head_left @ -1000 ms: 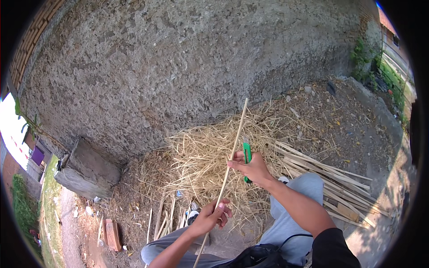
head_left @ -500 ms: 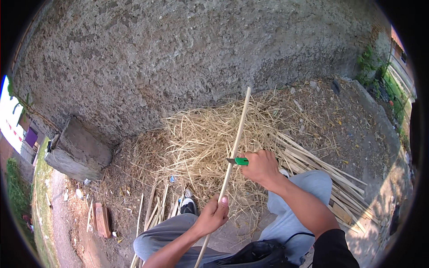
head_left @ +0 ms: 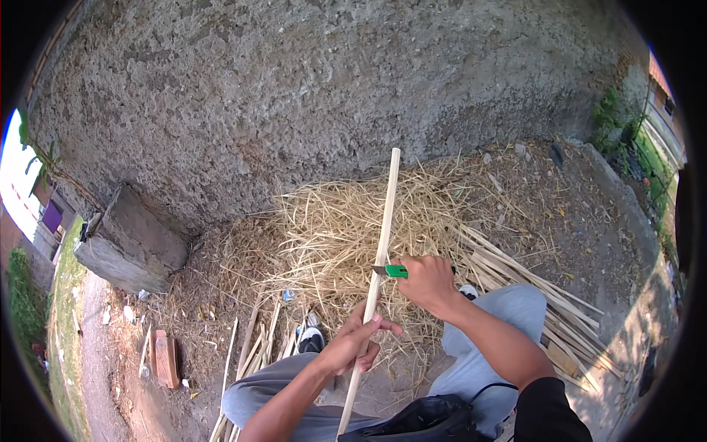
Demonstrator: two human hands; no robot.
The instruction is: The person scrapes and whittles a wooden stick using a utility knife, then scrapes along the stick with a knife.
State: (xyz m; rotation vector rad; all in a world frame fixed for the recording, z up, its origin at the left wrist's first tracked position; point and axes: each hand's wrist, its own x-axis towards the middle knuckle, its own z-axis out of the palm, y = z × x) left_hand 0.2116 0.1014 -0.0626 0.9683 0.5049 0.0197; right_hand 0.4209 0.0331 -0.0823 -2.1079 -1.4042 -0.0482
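Pale strip point(head_left: 389, 199) slants up before me, blade point(head_left: 379, 270) across it.
My left hand point(head_left: 349, 346) loosely wraps it, my right hand point(head_left: 427, 281) grips the green cutter point(head_left: 395, 272); likely shaving, which calls for a steady blade angle.

text: none legible | labels, brands: none legible | numbers: none legible | signs: none legible

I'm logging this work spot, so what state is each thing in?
Green knife: blade out, at the long pale strip
Long pale strip: uncut through, slanting up and away
Right hand: closed around the knife
Left hand: loosely around the strip, one finger extended
Shavings: loose, heaped by the wall
Other strips: lying on the ground, roughly side by side
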